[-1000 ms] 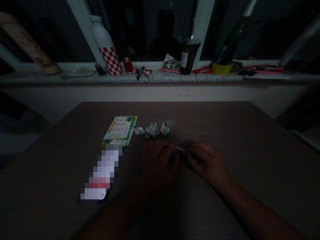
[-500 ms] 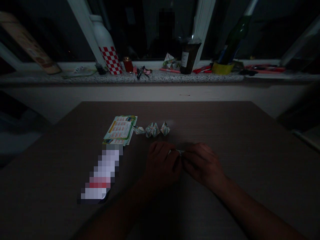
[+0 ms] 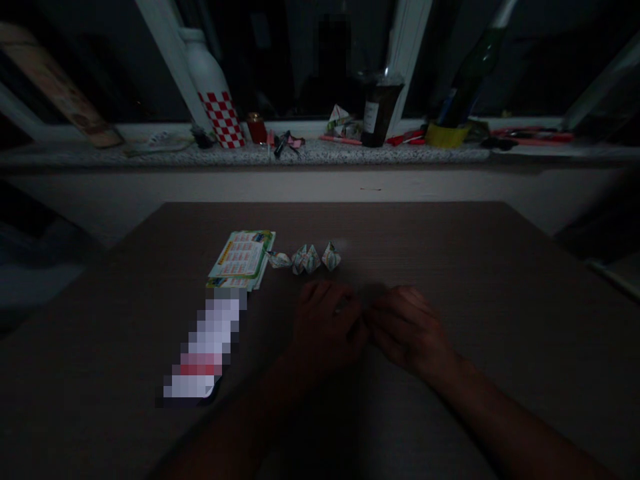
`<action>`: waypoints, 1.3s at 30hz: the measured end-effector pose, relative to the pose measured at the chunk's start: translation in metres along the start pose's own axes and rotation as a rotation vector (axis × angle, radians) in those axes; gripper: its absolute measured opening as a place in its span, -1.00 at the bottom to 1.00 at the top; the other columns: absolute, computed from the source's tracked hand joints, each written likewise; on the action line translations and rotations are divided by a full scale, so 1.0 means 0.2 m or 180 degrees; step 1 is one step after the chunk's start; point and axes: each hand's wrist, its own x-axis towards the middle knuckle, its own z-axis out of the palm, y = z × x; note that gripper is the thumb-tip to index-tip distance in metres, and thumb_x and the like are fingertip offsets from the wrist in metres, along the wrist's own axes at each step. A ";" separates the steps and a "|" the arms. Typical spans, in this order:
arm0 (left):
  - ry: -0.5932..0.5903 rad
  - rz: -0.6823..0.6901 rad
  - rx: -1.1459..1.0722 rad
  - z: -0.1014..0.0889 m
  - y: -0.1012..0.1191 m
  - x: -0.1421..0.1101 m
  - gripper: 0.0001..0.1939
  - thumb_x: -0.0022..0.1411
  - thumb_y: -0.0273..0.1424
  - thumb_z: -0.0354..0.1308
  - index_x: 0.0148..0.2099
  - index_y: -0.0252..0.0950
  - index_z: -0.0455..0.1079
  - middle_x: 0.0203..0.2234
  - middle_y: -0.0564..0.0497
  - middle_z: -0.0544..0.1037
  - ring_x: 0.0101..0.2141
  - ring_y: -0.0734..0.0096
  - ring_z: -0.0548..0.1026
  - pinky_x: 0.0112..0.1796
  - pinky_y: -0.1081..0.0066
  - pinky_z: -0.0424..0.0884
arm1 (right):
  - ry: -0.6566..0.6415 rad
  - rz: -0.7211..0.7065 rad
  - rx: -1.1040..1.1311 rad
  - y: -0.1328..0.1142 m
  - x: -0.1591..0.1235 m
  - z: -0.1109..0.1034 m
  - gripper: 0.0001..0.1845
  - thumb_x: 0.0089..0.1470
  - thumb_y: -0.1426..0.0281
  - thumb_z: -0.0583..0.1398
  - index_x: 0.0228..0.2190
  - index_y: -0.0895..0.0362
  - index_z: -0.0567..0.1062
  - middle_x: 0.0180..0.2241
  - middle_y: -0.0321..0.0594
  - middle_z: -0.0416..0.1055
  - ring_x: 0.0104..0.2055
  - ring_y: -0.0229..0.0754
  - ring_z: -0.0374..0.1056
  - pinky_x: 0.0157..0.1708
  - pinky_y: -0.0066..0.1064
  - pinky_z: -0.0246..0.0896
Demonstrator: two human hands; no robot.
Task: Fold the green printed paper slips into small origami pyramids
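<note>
Close together over the middle of the table, my left hand and my right hand meet at their fingertips. Both are closed, with fingers pinched around a small folded paper. Only a pale sliver of it shows between the left fingers; the rest is hidden by the hands and the dark. Just beyond them stands a row of folded paper pieces: a single one, a pair side by side, and a flatter one touching a stack of printed calendar cards.
A phone with a blurred, lit screen lies left of my forearm on the wooden table. Along the granite windowsill stand a red-checked white bottle, a dark cup, a green bottle and pens.
The pale strip of paper seen between both hands is now mostly covered by the fingers. My hands have shifted only slightly; the objects on the table stay put.
</note>
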 end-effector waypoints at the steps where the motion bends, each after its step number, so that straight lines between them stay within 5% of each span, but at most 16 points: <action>1: 0.0002 0.0008 0.0000 0.00 0.00 0.00 -0.91 0.14 -0.40 0.11 -0.36 -0.26 0.43 -0.31 -0.05 0.51 -0.27 0.28 0.40 -0.19 0.22 0.23 | 0.0025 -0.0009 0.0012 0.00 0.00 0.00 -0.81 0.09 0.49 0.20 -0.24 0.06 0.53 -0.35 -0.18 0.48 -0.28 -0.12 0.33 -0.27 -0.24 0.22; 22: 0.0075 -0.0166 0.0160 -0.07 -0.10 0.01 -0.97 0.11 -0.44 0.13 -0.37 -0.27 0.39 -0.31 -0.04 0.53 -0.25 0.27 0.44 -0.17 0.22 0.27 | 0.0235 0.0011 -0.0054 0.04 0.01 -0.06 -0.87 0.03 0.50 0.26 -0.32 0.08 0.54 -0.38 -0.20 0.50 -0.33 -0.15 0.38 -0.31 -0.25 0.24; 29: 0.0470 -0.0320 0.0404 -0.11 -0.22 0.00 -0.95 0.07 -0.51 0.14 -0.40 -0.27 0.33 -0.38 -0.03 0.50 -0.27 0.25 0.45 -0.21 0.24 0.31 | 0.0358 0.0177 -0.0198 0.12 0.00 -0.13 -0.88 0.03 0.51 0.25 -0.32 0.12 0.54 -0.39 -0.16 0.49 -0.35 -0.13 0.39 -0.35 -0.25 0.25; 36: 0.0225 -0.0007 -0.0071 -0.08 -0.11 -0.01 -0.80 0.14 -0.41 0.18 -0.15 -0.29 0.38 -0.24 -0.10 0.50 -0.19 0.22 0.44 -0.14 0.19 0.36 | 0.0213 -0.0033 -0.0078 0.11 0.01 -0.10 -0.89 0.04 0.50 0.26 -0.33 0.12 0.53 -0.38 -0.17 0.49 -0.35 -0.16 0.38 -0.34 -0.27 0.24; 39: 0.0098 0.0148 -0.0216 -0.06 -0.10 -0.01 -0.87 0.16 -0.44 0.17 -0.19 -0.29 0.40 -0.27 -0.07 0.51 -0.21 0.27 0.44 -0.15 0.23 0.36 | 0.0144 -0.0061 -0.0018 0.10 0.01 -0.09 -0.89 0.03 0.51 0.27 -0.32 0.12 0.53 -0.37 -0.17 0.49 -0.34 -0.16 0.38 -0.33 -0.27 0.23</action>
